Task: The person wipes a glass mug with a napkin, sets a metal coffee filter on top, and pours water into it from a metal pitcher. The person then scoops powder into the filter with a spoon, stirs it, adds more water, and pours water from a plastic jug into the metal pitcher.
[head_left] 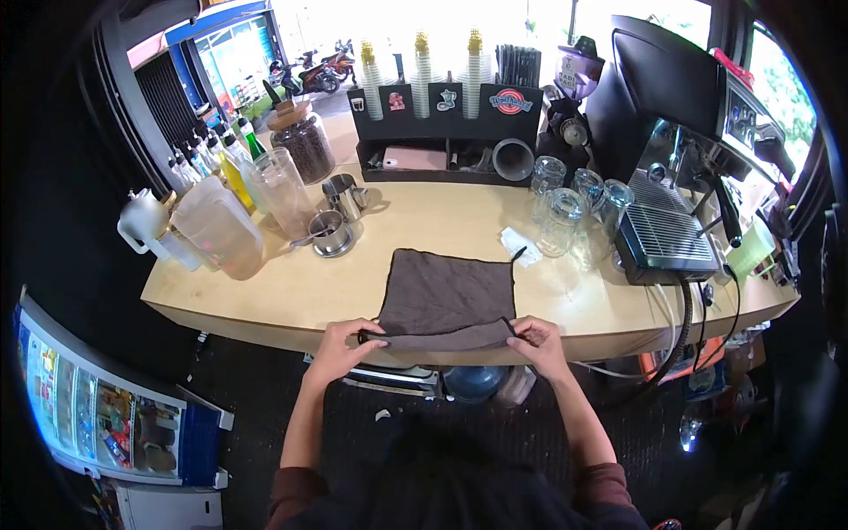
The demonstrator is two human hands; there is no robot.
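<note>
A dark brown cloth (449, 287) lies spread on the wooden counter, its near edge turned up at the counter's front. My left hand (346, 346) pinches the near left corner between thumb and fingers. At the near right corner, my right hand (536, 343) grips the cloth in the same way. The folded strip of the near edge stretches between both hands. A small loop sticks out from the cloth's far right corner, beside a crumpled white tissue (521, 246).
Left on the counter (291, 291) stand a plastic pitcher (219, 231), a metal cup (329, 234) and a coffee bean jar (303, 146). Several glasses (561, 221) and an espresso machine (671, 221) stand right. A black cup organizer (446, 128) is behind the cloth.
</note>
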